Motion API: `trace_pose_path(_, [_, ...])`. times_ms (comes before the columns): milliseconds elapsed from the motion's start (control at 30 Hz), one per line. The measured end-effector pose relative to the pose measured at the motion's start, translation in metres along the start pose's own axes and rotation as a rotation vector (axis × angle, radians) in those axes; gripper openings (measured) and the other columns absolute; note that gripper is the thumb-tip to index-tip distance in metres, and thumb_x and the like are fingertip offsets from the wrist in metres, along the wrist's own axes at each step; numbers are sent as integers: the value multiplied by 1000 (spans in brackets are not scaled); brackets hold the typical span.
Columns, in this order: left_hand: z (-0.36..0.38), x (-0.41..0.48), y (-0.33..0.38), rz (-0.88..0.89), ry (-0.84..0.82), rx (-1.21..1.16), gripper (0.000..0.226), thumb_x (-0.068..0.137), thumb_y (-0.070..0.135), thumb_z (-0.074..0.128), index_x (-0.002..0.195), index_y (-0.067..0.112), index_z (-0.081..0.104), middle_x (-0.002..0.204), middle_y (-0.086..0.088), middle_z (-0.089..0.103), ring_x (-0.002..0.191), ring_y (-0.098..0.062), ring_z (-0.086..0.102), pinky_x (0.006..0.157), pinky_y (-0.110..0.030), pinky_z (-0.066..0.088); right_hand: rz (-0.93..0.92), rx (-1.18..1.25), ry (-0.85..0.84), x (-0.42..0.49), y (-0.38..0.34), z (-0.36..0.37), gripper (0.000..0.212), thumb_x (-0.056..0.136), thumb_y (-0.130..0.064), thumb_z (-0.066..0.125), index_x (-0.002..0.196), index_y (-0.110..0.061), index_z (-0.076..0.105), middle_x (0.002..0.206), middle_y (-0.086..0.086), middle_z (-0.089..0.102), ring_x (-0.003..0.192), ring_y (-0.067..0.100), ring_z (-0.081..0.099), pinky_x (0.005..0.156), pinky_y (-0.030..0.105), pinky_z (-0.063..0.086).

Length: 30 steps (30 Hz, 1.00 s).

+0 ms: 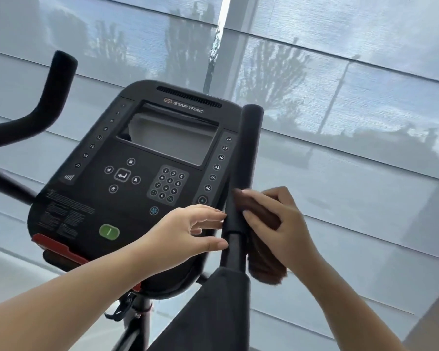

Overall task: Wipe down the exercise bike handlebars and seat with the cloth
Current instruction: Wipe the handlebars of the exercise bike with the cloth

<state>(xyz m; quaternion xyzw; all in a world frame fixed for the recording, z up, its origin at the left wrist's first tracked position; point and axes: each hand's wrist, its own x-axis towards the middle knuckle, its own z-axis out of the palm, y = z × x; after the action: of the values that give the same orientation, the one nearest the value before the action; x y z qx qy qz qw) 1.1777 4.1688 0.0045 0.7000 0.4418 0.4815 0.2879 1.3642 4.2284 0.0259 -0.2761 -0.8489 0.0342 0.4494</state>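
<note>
The bike's right handlebar (247, 153) is a black upright foam grip right of the console. My right hand (287, 224) presses a brown cloth (264, 252) against the lower part of that grip, the cloth hanging down below my palm. My left hand (188, 234) is on the grip's other side, fingers spread, fingertips touching the bar where the foam ends. The left handlebar (51, 97) curves up at the far left, untouched. The seat is out of view.
The black console (137, 188) with its screen, keypad and green button fills the centre, close to my left hand. A dark padded part (213, 307) sits below the right grip. Grey window blinds (352, 148) stand behind the bike.
</note>
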Motion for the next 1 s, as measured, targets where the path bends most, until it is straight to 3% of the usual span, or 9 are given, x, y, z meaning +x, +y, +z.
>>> trace_pose_path(100, [1,1,-2,9,1,-6,44,72,20,74,114,22,58,114,15,58,101,8,57,95,-17,40,-102,-132,-63,14,-11,-14,35,78,-22,64,113,-26,65,102,-2,48,96,-3,48,91,6,35])
trace_pose_path(300, [4,3,-12,44,26,-3,46,71,28,76,112,31,56,112,26,54,100,15,53,87,-10,37,-178,-394,169,104,-17,-21,36,81,-17,68,117,-13,63,113,18,47,104,27,52,97,29,42])
trace_pose_path(433, [7,2,-18,73,40,3,56,70,34,76,121,26,54,114,30,50,101,18,49,82,1,34,-105,-361,153,99,-15,-12,36,79,-23,70,114,-22,64,111,7,42,98,3,46,93,17,37])
trace_pose_path(500, [8,2,-18,80,46,-9,57,70,32,76,123,24,54,115,29,50,102,18,49,79,4,33,-81,-382,67,86,-15,-14,34,79,-25,70,113,-26,64,107,-1,39,93,-2,44,91,13,35])
trace_pose_path(600, [8,3,-17,78,47,-60,57,70,24,77,123,18,54,117,20,53,104,10,52,77,5,33,-27,-440,-195,59,-22,-13,32,79,-27,69,111,-30,65,106,-2,41,90,4,49,89,14,36])
trace_pose_path(800, [8,3,-15,92,52,-104,52,70,16,78,118,14,58,118,6,58,106,-3,55,72,6,34,48,-255,-484,36,-41,-32,37,81,-19,69,103,-48,59,95,-5,48,89,-3,50,84,4,34])
trace_pose_path(867, [8,4,-15,84,56,-106,54,69,16,78,119,12,58,118,7,58,106,-2,56,72,5,35,-24,-340,-418,50,-44,-37,33,80,-20,69,105,-41,63,95,-3,48,88,-4,49,84,3,32])
trace_pose_path(933, [8,5,-16,72,57,-109,57,68,19,79,120,13,57,117,10,58,105,1,55,71,4,37,-97,-425,-197,76,-46,-36,32,80,-22,69,111,-30,65,102,4,48,88,-2,46,88,3,31])
trace_pose_path(1000, [8,5,-17,64,52,-117,58,69,20,78,121,13,55,117,12,57,104,3,55,73,4,37,-105,-499,3,104,-49,-28,32,82,-24,66,114,-25,64,109,11,46,95,10,50,92,15,39])
